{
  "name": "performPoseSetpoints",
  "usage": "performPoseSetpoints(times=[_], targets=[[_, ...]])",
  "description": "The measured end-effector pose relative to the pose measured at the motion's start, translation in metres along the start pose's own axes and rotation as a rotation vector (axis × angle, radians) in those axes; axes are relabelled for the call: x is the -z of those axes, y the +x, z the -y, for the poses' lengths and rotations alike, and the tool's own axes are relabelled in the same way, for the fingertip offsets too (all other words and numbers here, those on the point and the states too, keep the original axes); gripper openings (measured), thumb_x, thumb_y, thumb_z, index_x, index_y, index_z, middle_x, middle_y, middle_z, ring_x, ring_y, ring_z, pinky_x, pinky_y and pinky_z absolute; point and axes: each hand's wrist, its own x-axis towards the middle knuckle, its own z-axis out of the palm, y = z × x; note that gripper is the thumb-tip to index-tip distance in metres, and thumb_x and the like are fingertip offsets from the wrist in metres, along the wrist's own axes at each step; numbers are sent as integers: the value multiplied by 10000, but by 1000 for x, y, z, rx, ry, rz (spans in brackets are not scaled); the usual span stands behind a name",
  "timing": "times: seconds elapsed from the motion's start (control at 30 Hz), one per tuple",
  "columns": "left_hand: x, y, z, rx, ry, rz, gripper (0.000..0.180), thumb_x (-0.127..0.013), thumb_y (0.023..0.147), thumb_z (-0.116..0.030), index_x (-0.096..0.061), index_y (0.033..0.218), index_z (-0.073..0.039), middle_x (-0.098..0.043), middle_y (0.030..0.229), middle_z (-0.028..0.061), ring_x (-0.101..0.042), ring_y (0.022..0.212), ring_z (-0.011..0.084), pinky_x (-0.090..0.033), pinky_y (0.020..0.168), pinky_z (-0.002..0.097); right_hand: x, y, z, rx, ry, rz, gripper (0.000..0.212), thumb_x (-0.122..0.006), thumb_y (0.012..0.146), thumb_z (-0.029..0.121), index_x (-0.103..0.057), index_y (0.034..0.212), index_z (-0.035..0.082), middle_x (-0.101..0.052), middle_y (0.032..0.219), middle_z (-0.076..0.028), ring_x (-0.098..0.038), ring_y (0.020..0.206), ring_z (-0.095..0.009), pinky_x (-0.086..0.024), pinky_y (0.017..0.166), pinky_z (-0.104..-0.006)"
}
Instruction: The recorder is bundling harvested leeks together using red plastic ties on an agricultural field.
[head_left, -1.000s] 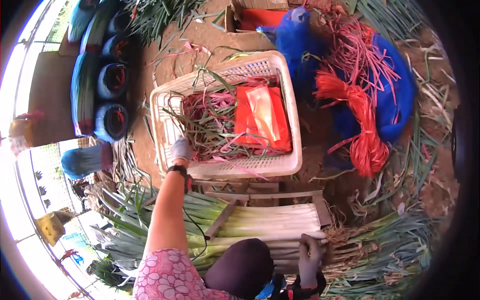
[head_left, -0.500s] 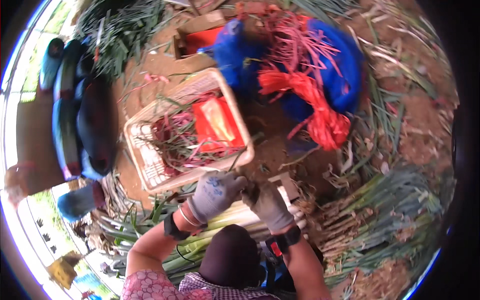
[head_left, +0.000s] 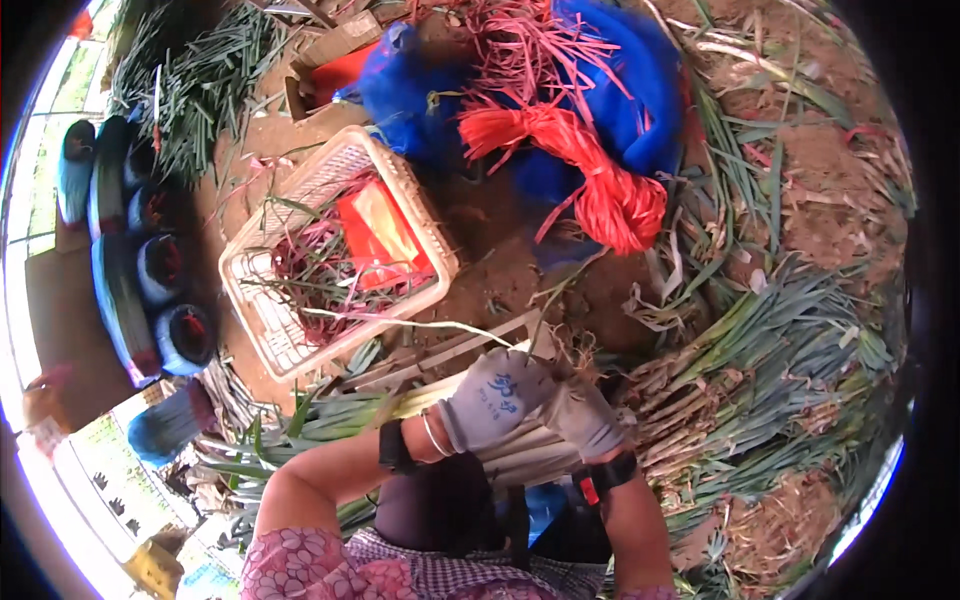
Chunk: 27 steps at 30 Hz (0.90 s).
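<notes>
My left hand (head_left: 497, 402), in a grey-white work glove with blue print, is closed at the middle of the view. A long, thin pale-green leaf (head_left: 440, 324) runs from its fingertips leftward over the crate's near edge. Against it, my right hand (head_left: 583, 415), in a dirtier glove, is also closed; its fingers hide what they grip. Stringy brown roots (head_left: 578, 358) show just beyond the right hand. Below both hands lie leeks (head_left: 525, 446), white stalks toward the right and green leaves (head_left: 330, 420) toward the left.
A cream plastic crate (head_left: 440, 285) holds pink strips and a red packet (head_left: 380, 240). Beyond lie blue netting (head_left: 640, 110) and a red ribbon bundle (head_left: 600, 175). Loose leeks (head_left: 740, 400) cover the right ground. Blue-wrapped bundles (head_left: 125, 300) stand at left.
Both hands have moved slightly right in the view and stay together. The long thin leaf now stretches out from the left hand. The view has shifted, so the crate sits further left.
</notes>
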Motion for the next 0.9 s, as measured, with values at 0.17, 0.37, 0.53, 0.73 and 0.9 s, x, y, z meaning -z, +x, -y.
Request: performPoseSetpoints(times=[0.17,0.37,0.53,0.73,0.9], targets=[[27,2,-17,-146,122,155,280,-632,864,-276,-690,1116,-166,-629,1019,-11,-608,1007,207,-470,784,381,-22,3,8,-45,-29,2,557,-576,1087,418,-563,1455,1,-716,1213,-117,-680,1082,-206,-530,1035,-393],[10,-10,-36,-113,-93,300,232,-617,886,-222,-675,1101,-157,-636,902,0,-645,877,220,-489,756,369,9,-21,96,258,235,-8,570,-648,1051,337,-536,1469,-35,-653,956,25,-482,645,-22,-423,540,-184],[-9,-50,46,89,101,51,187,-670,905,-170,-704,1049,-56,-644,806,72,-659,748,294,-513,626,402,135,-206,194,783,-325,-489,490,-599,1044,167,-539,1502,3,-591,918,65,-355,596,1,-297,491,-160],[-117,-59,139,643,-298,401,367,-615,998,-263,-683,1322,-104,-752,1064,209,-725,976,401,-572,867,503,223,-484,275,1313,-1427,-1639,408,-521,1056,72,-627,1447,22,-657,1068,44,-482,792,-43,-392,685,-177],[-171,-65,154,669,-497,467,532,-667,990,-249,-565,1488,-92,-727,1269,198,-711,1158,345,-550,1006,441,245,-172,137,609,-697,-1201,311,-628,1068,299,-717,1297,107,-722,980,0,-575,754,-66,-420,590,-219]])
